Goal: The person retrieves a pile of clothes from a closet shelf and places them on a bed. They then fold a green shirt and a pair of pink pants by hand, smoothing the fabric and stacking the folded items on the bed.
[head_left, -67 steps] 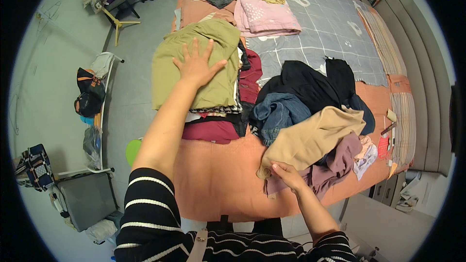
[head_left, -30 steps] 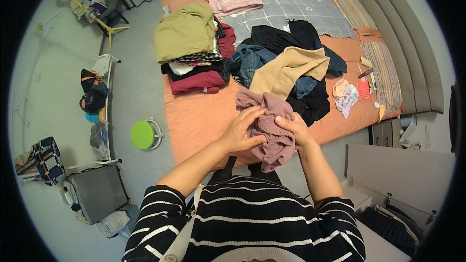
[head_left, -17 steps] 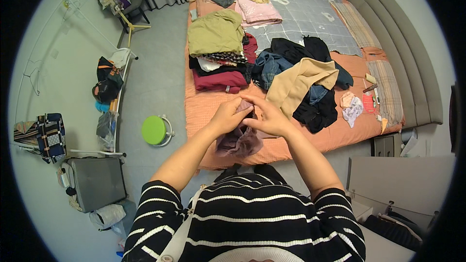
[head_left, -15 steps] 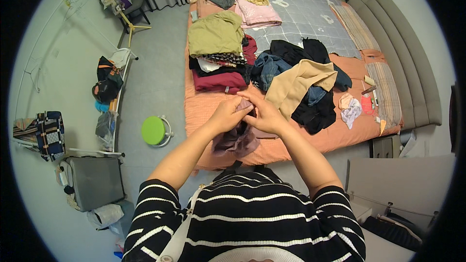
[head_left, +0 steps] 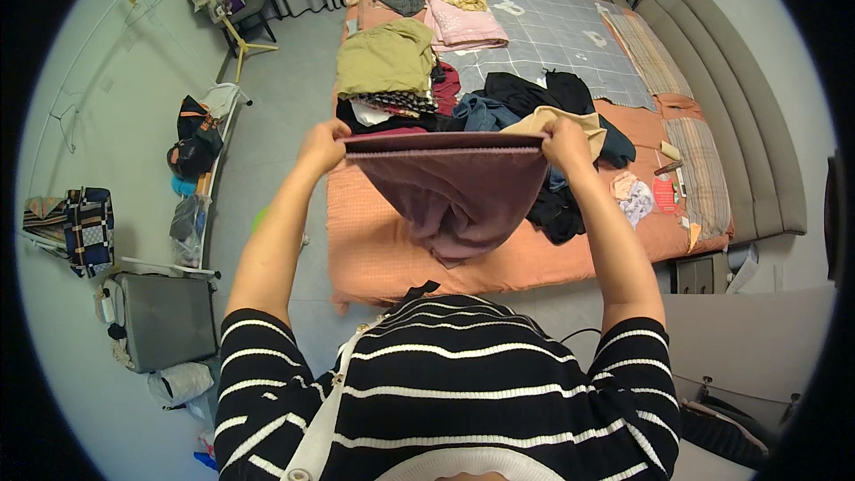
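Note:
A mauve garment (head_left: pixel 454 191) is stretched wide by its straight upper edge between my two hands, the rest hanging in folds above the near part of the bed. My left hand (head_left: pixel 322 146) pinches the left end of that edge. The right end is gripped by my right hand (head_left: pixel 567 144). Just beyond is a stack of folded clothes with an olive-green piece (head_left: pixel 385 55) on top. Right of the stack lies a loose heap with a tan garment (head_left: pixel 574 123), a black garment (head_left: pixel 525 92) and blue denim (head_left: pixel 484 112), partly hidden by the mauve cloth.
The bed has an orange cover (head_left: pixel 374 263) and a grey patterned blanket (head_left: pixel 552 27). Folded pink cloth (head_left: pixel 468 28) lies farther back. Small light-coloured cloths (head_left: pixel 634 200) rest at the right. A grey suitcase (head_left: pixel 169 321) and a low white rack stand left.
My hands have moved from close together to far apart, spreading the bunched mauve garment out by its edge and raising it. My left forearm now covers most of the green stool.

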The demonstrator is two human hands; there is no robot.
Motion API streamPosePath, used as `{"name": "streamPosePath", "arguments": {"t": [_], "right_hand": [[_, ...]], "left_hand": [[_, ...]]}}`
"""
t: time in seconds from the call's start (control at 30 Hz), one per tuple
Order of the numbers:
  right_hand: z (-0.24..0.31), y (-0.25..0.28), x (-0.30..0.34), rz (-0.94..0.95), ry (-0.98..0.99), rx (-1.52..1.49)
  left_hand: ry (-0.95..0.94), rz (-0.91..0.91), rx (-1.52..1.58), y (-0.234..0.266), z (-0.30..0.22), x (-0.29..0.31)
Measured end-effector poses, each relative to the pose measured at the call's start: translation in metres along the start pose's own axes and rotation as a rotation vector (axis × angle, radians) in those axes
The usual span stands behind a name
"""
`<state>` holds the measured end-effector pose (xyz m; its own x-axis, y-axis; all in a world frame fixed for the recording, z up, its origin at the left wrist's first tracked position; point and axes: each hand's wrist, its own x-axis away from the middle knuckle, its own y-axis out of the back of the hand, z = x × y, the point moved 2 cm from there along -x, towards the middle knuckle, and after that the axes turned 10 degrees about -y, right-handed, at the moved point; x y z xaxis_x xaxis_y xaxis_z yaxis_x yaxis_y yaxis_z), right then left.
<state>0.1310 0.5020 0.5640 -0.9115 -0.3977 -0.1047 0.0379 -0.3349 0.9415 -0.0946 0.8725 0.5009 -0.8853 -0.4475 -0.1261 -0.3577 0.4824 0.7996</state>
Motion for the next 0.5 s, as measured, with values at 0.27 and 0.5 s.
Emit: {"name": "streamPosePath", "arguments": {"t": [0.27,0.5], "right_hand": [[0.026,0.063,-0.054,0.255,-0.252,-0.669],[0.054,0.041,-0.032,0.373,-0.218,-1.216]], "left_hand": [[0.132,0.04,0.667,0.068,-0.133,-0.032],[-0.078,0.364,0.041,0.02,-0.144,-0.018]]}}
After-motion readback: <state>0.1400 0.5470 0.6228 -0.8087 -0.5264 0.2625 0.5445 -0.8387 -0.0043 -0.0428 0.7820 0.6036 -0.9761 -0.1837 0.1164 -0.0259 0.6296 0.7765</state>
